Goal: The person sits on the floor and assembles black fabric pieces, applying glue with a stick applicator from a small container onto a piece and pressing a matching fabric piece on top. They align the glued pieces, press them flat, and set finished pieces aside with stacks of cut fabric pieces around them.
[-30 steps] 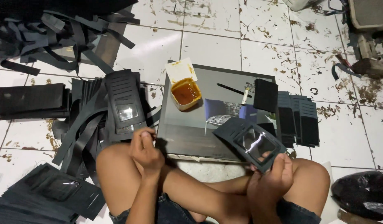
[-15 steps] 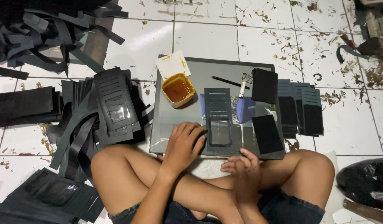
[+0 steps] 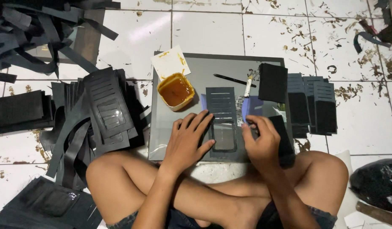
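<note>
A black slotted wallet panel (image 3: 223, 118) with a clear window lies flat in the middle of the grey board (image 3: 217, 63). My left hand (image 3: 189, 142) lies spread on the board, its fingertips on the panel's left edge. My right hand (image 3: 261, 142) is curled just right of the panel, fingers pinching the near edge of a plain black piece (image 3: 286, 142) that lies under it. A tub of orange glue (image 3: 175, 91) stands at the board's left, with a small brush (image 3: 248, 86) and a thin black stick (image 3: 233, 79) farther back.
Another black rectangle (image 3: 272, 82) lies at the board's right, beside a row of finished panels (image 3: 317, 106) on the tiles. A heap of panels (image 3: 107, 110) and strips (image 3: 30, 38) fills the left. A stained paper (image 3: 170, 61) lies behind the tub. A black bag (image 3: 376, 184) sits bottom right.
The panel my right hand held up now lies flat on the board. My left hand came in from the left pile onto it, and my right hand moved up onto the plain black piece.
</note>
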